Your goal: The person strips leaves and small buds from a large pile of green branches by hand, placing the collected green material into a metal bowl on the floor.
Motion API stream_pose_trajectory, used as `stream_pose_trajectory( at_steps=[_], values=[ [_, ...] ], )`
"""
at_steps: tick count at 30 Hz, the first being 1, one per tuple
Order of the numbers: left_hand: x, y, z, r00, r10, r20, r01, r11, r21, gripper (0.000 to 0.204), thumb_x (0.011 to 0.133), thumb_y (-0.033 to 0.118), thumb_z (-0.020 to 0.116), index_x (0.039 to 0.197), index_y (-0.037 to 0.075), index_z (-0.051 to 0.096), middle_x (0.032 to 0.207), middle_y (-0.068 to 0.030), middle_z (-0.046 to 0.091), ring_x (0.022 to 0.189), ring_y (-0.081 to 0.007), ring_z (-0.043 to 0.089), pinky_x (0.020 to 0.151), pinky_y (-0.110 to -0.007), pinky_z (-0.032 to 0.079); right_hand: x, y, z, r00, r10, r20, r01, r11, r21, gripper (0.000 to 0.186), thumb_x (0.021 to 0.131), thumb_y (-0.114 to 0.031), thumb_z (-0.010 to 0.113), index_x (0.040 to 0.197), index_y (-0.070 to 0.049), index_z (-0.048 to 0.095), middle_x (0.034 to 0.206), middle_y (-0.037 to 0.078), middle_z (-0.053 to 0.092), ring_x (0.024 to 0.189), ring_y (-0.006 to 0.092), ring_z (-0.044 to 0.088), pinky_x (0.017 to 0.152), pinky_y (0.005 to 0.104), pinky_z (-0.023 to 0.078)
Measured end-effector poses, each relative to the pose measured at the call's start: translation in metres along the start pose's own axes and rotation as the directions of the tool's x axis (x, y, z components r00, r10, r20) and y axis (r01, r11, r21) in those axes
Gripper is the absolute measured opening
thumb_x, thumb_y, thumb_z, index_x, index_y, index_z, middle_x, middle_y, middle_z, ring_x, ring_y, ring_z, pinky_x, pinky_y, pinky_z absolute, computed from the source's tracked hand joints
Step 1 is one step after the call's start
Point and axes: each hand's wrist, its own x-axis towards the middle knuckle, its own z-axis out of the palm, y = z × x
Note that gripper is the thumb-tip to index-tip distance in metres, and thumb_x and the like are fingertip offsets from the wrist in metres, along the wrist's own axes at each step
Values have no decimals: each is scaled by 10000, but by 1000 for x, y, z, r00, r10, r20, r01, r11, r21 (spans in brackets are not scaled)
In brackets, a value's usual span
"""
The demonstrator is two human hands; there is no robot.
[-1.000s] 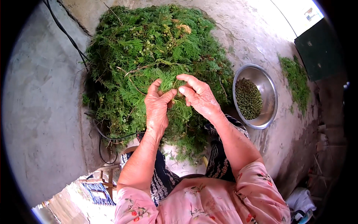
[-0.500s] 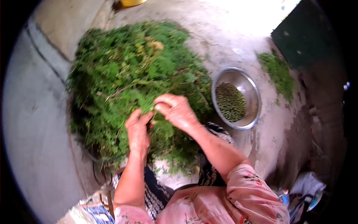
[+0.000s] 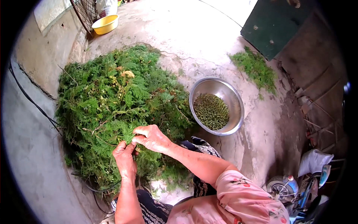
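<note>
A large heap of cut evergreen sprigs point(image 3: 100, 93) with feathery green leaves lies in front of me. Over its near side both my hands meet at the fingertips. My left hand point(image 3: 125, 160) is closed in a pinch on a leafy green sprig point(image 3: 125, 128). Thumb and forefinger of my right hand point(image 3: 153, 139) pinch at the same sprig, right beside the left fingertips; anything small between them is hidden. To the right of the heap stands a steel bowl point(image 3: 237, 100), partly filled with small green cones point(image 3: 211, 112).
A smaller patch of green sprigs point(image 3: 255, 69) lies on the concrete floor near a dark green panel point(image 3: 270, 28). At the far left is a yellow basin point(image 3: 105, 24) by the wall. A black cable point(image 3: 33, 99) runs along the left. A wheeled thing point(image 3: 281, 188) stands at lower right.
The view has shifted, so the far floor and the whole yellow basin show now. My hands stay together over the heap, and their fingertips have come closer to each other.
</note>
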Motion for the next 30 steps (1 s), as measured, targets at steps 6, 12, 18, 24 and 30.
stream_pose_trajectory(
  at_steps=[6, 12, 18, 24, 30],
  values=[
    [2, -5, -7, 997, -59, 53, 47, 977, 208, 51, 824, 23, 572, 785, 48, 595, 653, 37, 552, 490, -44, 418, 419, -200, 341, -4, -2, 2, 997, 68, 48, -65, 997, -48, 282, 790, -151, 635, 951, 78, 598, 748, 208, 625, 653, 265, 624, 572, 342, 476],
    [-1, -5, -8, 994, -59, 92, 42, 982, 182, 56, 818, 8, 567, 822, 43, 611, 683, 37, 583, 511, -38, 434, 430, -190, 326, -2, 0, -1, 857, 426, 291, -514, 661, 546, 139, 844, -153, 610, 783, -32, 576, 549, -2, 465, 414, 65, 391, 349, 223, 262],
    [0, -8, -3, 992, -87, 88, 78, 992, 104, 87, 814, 1, 591, 783, 79, 610, 651, 30, 580, 545, -46, 495, 430, -189, 326, -8, 1, -24, 813, 520, 264, -523, 449, 725, 137, 861, -152, 597, 861, -17, 574, 596, 29, 488, 394, 74, 396, 310, 221, 225],
    [2, -12, -11, 988, -154, 6, 154, 988, 6, 35, 825, 42, 610, 844, 71, 619, 735, 13, 621, 579, -74, 528, 448, -207, 392, -14, 57, -100, 758, 633, -161, -81, 336, 938, 65, 847, -86, 560, 881, -33, 543, 703, 75, 537, 533, 105, 487, 405, 191, 398],
    [4, -23, -24, 982, -188, -28, 180, 969, -171, 133, 810, 63, 643, 927, 86, 586, 796, -2, 626, 690, -116, 592, 485, -239, 423, -42, 127, -178, 490, 813, -316, 323, 167, 931, 183, 831, -147, 609, 937, -43, 503, 830, 99, 536, 663, 226, 546, 554, 309, 505]
  ],
)
